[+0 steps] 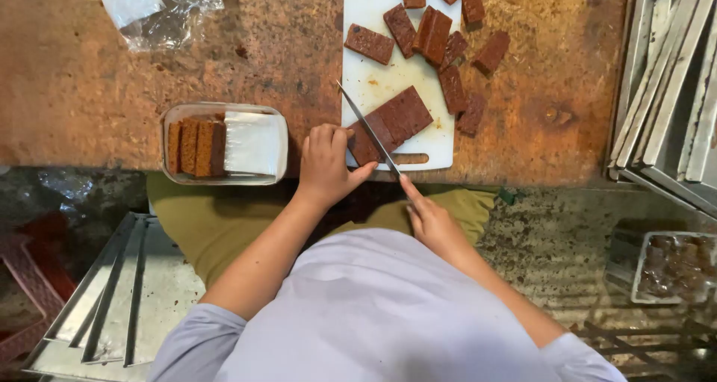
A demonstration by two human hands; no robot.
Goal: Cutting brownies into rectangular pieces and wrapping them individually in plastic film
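While the left hand (326, 165) presses curled fingers on the brown cake slab (392, 124) to steady it, the right hand (432, 221) grips the knife (367, 128), blade toward 11 o'clock, on the white cutting board (373, 79).

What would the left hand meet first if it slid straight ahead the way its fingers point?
Probably the brown cake slab on the white cutting board; the left hand already touches its near end.

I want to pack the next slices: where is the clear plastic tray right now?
The clear plastic tray sits on the brown table, just left of the left hand and the white cutting board.
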